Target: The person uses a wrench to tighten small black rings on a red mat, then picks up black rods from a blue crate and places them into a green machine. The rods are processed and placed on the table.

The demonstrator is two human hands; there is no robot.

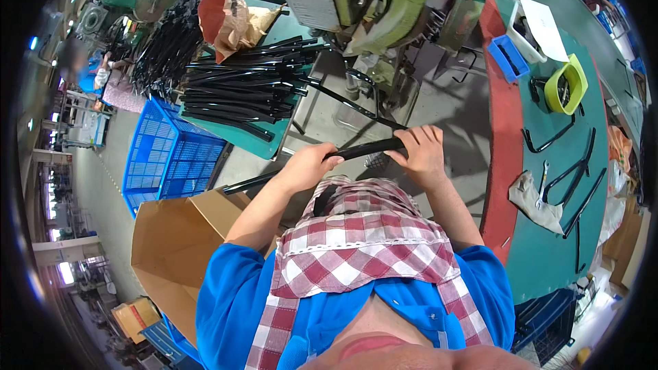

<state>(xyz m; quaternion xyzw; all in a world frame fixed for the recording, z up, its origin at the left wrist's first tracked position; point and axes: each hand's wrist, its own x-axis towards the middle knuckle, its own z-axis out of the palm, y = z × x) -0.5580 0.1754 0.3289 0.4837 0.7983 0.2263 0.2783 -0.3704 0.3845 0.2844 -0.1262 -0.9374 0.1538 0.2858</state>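
Your left hand [306, 165] and right hand [423, 154] grasp the black tube [370, 149], probably stiff, light and slick, best held mid-length and near its two-o'clock end.

Bright, even light glints off the black tubes [236, 90], while the bent outer edges seem blurred.

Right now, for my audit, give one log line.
left hand: holding black tube; right hand: holding same tube; tube pile: on green table
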